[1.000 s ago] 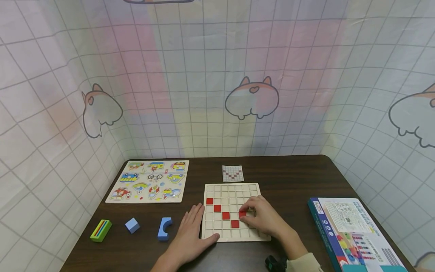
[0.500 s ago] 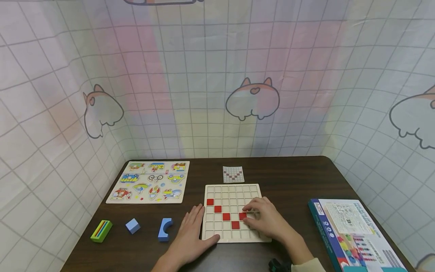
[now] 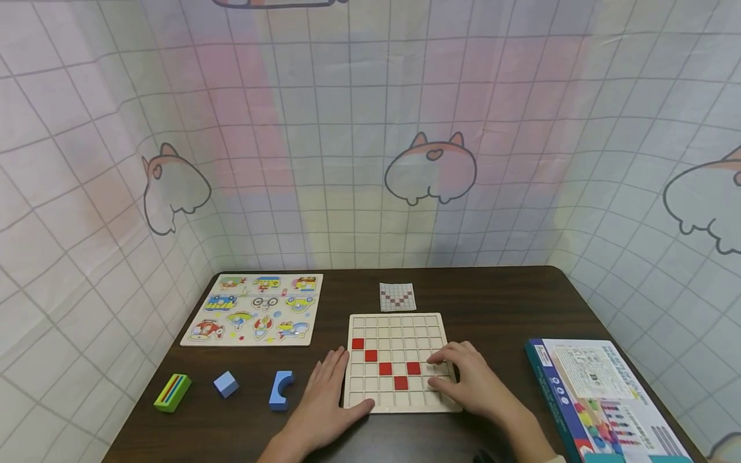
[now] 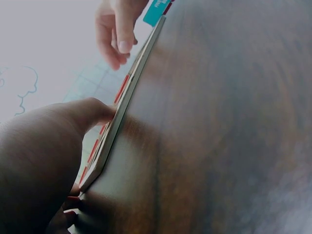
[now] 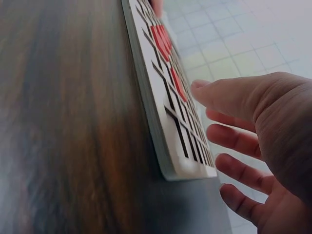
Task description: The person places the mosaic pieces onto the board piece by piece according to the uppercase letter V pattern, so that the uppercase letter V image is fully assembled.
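Observation:
A cream wooden grid board (image 3: 425, 405) lies on the dark table, with several red square tiles in its cells. They step down rightward from the left side, and the last red tile (image 3: 413, 368) sits one row up from the lowest. My left hand (image 3: 327, 402) rests along the board's left edge, fingers straight, thumb on its front left corner. Over the board's right side is my right hand (image 3: 470, 379), thumb and fingers apart with nothing between them. In the right wrist view, the right thumb (image 5: 229, 95) is clear of the red tiles.
Behind the board lies a small pattern card (image 3: 397, 297). To the left are a vehicle picture puzzle (image 3: 255, 308), a green striped block (image 3: 172, 393), a blue cube (image 3: 226, 384) and a blue arch block (image 3: 280, 390). A boxed set (image 3: 608, 399) lies at the right.
My right hand has let go of the last red tile and drawn back to the right; the tile stays in its cell. My left hand has stayed in place.

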`<state>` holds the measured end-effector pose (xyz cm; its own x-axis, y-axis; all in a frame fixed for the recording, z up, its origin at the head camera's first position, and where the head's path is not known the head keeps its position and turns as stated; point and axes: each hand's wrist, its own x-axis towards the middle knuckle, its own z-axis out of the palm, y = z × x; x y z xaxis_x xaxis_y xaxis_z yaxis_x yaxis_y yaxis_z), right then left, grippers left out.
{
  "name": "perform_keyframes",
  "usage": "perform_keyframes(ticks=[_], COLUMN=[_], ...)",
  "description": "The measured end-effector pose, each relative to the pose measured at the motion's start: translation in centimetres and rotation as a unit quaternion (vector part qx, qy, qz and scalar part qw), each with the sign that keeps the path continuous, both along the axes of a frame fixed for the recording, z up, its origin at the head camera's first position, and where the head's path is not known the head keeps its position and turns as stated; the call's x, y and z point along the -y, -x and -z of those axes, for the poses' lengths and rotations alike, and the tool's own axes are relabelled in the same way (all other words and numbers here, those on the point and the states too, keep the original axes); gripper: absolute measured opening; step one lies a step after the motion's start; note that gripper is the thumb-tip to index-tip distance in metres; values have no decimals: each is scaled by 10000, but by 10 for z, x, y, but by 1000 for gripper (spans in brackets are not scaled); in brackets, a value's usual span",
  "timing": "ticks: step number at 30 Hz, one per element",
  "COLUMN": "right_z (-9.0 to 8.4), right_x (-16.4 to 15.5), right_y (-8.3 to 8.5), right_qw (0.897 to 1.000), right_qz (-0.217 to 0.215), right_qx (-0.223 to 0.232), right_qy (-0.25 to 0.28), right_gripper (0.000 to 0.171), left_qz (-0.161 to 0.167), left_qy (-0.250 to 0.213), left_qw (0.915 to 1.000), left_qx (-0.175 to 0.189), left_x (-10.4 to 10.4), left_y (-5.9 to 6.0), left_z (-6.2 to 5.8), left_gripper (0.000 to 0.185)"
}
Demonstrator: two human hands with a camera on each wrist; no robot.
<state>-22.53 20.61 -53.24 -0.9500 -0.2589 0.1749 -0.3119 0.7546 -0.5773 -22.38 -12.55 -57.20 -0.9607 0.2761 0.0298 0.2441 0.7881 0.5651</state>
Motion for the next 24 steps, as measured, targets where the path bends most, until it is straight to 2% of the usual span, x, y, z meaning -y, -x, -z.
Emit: perform_keyframes(ticks=[6,19,24], right_z=[3,7,5], right_x=[-11,-36,-43], right_y=[-4,-21,-26], right_qw=[9998,9997,9995], right_qz=[110,144,191], right_qx=[135,-132,-81], right_qy=[-97,-179,-236], right_gripper=[27,32,32], left_qz=[1,-28,-58], left_qy=[-10,17,31], left_qw=[10000,10000,9999], left_qx=[-12,53,102], left_x=[0,-1,-1], left_y=[0,1,1], left_z=[2,0,-1], left_gripper=[118,120,121])
